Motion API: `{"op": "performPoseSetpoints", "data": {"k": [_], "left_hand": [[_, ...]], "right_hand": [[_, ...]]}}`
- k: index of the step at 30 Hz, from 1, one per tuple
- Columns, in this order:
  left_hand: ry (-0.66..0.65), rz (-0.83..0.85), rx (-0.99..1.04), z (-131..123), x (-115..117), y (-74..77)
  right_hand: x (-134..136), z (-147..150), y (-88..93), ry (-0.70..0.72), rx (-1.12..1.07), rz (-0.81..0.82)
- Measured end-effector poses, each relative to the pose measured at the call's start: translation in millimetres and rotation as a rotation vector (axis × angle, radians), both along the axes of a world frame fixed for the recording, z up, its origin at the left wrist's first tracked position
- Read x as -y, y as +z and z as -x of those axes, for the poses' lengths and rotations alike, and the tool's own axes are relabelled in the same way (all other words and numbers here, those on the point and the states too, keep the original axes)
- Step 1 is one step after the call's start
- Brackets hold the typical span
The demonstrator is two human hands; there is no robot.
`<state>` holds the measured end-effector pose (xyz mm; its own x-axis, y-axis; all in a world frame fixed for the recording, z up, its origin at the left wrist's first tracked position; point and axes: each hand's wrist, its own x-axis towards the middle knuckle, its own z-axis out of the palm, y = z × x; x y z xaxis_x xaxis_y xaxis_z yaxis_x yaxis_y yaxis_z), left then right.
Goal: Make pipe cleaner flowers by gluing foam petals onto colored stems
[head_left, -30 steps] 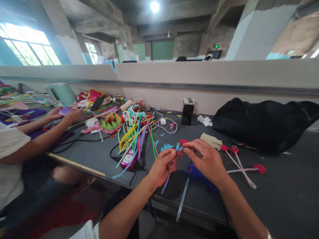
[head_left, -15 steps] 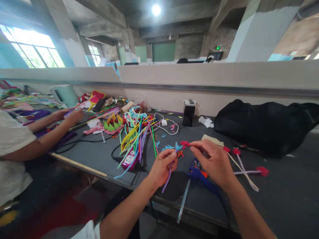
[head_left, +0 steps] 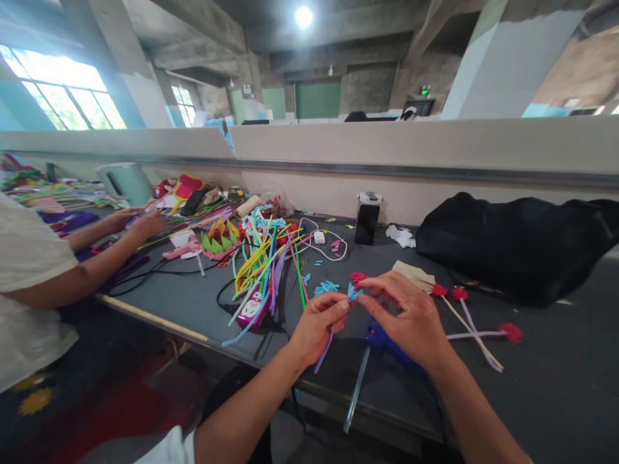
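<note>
My left hand (head_left: 322,325) is closed round a purple pipe cleaner stem (head_left: 323,354) whose lower end sticks out below the fingers. Light-blue petals form a pipe cleaner flower (head_left: 353,292) at its top. From the right, my right hand (head_left: 409,316) pinches at these petals with thumb and index finger; whether a small loose piece is between the fingertips cannot be made out. Just behind lie loose blue pieces (head_left: 327,288) and red pieces (head_left: 358,278). A blue glue gun (head_left: 387,341), partly hidden under my right hand, has a clear glue stick (head_left: 356,390) poking toward the table edge.
Several red flowers on pale stems (head_left: 474,322) lie at right, before a black bag (head_left: 512,248). A phone (head_left: 367,225) leans upright at the back. Left of my hands are heaped pipe cleaners (head_left: 261,258) and a purple power strip (head_left: 254,308). A co-worker's arms (head_left: 104,248) are at far left.
My right hand has moved left from beside the red pieces to the blue petals. My left hand has shifted slightly right, bringing the flower between both hands.
</note>
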<state>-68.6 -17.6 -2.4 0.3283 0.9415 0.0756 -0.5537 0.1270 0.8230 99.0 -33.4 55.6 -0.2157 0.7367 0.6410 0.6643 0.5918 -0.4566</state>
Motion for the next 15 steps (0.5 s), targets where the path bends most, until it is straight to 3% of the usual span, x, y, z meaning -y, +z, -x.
{"op": "performPoseSetpoints", "data": {"k": [4,8,11,15], "left_hand": [[-0.013,0.036,0.049,-0.5,0.1,2.0],[-0.014,0.061,0.089,4.5,-3.6,5.3],[0.030,0.037,0.098,14.6,-10.5,9.1],[0.110,0.017,0.136,30.4,-19.6,14.9]], "right_hand": [[3.1,-2.9,4.4,-0.028,-0.061,-0.026],[-0.8,-8.1,1.6,-0.148,-0.173,-0.040],[-11.5,-9.6,-11.3,-0.187,-0.206,0.033],[-23.9,1.9,-36.5,-0.058,-0.015,0.230]]}}
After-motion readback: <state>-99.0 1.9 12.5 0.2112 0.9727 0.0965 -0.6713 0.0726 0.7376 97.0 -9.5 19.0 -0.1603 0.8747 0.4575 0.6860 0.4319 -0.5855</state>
